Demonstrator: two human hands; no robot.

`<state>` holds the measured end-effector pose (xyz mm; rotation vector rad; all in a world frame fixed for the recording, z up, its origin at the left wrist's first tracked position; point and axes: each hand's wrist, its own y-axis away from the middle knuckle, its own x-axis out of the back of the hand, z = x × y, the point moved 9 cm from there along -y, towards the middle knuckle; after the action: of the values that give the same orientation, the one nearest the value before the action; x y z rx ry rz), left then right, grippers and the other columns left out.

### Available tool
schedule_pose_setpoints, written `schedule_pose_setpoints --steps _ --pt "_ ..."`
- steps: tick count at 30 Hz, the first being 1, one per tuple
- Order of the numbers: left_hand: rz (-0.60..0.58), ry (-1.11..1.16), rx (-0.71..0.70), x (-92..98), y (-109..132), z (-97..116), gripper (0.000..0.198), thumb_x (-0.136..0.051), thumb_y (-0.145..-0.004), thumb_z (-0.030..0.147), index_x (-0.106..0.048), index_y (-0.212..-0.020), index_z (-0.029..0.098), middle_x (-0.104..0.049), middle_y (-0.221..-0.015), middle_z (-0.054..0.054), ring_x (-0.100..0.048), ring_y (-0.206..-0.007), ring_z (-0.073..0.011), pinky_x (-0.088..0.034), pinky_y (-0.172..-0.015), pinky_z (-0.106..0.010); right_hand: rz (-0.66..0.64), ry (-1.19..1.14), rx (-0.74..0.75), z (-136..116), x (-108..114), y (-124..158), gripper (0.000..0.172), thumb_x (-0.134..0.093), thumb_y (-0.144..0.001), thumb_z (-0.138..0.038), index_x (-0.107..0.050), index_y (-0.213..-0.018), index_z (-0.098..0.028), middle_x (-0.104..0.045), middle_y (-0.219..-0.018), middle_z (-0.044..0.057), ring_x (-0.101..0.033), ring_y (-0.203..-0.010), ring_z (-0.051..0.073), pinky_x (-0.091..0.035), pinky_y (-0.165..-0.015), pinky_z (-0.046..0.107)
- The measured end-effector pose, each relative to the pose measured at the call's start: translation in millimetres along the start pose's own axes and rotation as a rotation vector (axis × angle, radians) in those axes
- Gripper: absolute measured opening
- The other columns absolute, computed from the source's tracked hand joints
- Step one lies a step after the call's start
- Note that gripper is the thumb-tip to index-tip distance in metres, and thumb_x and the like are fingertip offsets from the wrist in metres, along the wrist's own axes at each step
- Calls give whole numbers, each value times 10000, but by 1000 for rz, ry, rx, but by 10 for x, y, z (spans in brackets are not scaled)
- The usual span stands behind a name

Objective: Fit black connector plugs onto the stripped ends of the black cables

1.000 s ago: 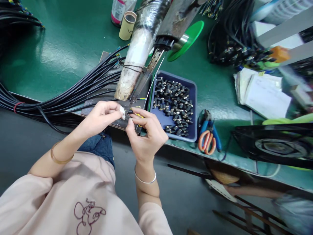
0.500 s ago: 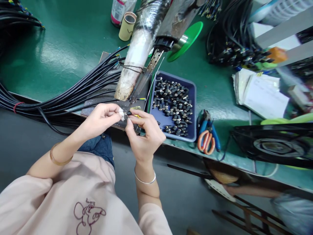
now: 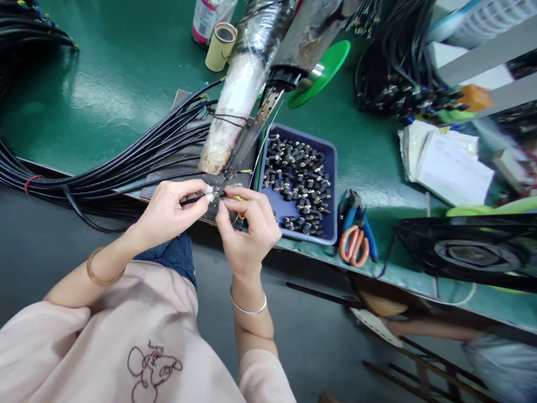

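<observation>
My left hand (image 3: pixel 170 210) is closed in a pinch on a black cable (image 3: pixel 191 200). White wrapping covers one of its fingertips. Facing it, my right hand (image 3: pixel 249 232) pinches a small black connector (image 3: pixel 222 193), mostly hidden by the fingers. The two sets of fingertips almost meet under the tip of a soldering iron (image 3: pixel 255 126), which points down at the connector. Fine wire ends between the fingers are too small to make out. A wrapped, scorched white tube (image 3: pixel 224 120) slants down beside the iron.
Several black cables (image 3: pixel 121 163) run along the table's left edge. A blue tray (image 3: pixel 334 190) of small black connectors stands right of my hands. Pliers (image 3: pixel 356 235) lie beyond it. A green solder spool (image 3: pixel 329 75), a cardboard tube (image 3: pixel 218 50) and a black fan (image 3: pixel 474 252) are around.
My left fingers have shifted slightly, and the black cable between them now shows. Both hands stay under the iron's tip.
</observation>
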<state>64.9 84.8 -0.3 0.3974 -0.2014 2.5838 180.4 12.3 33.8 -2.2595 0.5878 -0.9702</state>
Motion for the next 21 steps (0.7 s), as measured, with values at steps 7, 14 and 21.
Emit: schedule_pose_setpoints --steps 7,14,21 --pt "94 -169 -197 64 19 151 191 -556 -879 223 -713 -834 125 -694 -759 -51 -574 -645 -120 -423 -597 -213 23 17 15 -24 22 -15 112 -651 -854 -113 -658 -841 -224 -716 -965 28 -709 -904 176 -615 -798 341" --pt "108 -194 -246 78 24 173 173 -573 -877 195 -725 -860 113 -719 -774 -65 -603 -640 -124 -426 -585 -216 44 12 45 -59 28 -5 127 -660 -832 -101 -624 -839 -223 -712 -973 37 -707 -915 166 -639 -784 310" --pt "117 -190 -257 87 13 195 166 -583 -876 188 -728 -854 108 -710 -750 -58 -571 -600 -110 -406 -562 -215 44 24 59 -71 31 -22 146 -656 -834 -90 -611 -849 -229 -712 -975 39 -706 -919 166 -641 -780 312"
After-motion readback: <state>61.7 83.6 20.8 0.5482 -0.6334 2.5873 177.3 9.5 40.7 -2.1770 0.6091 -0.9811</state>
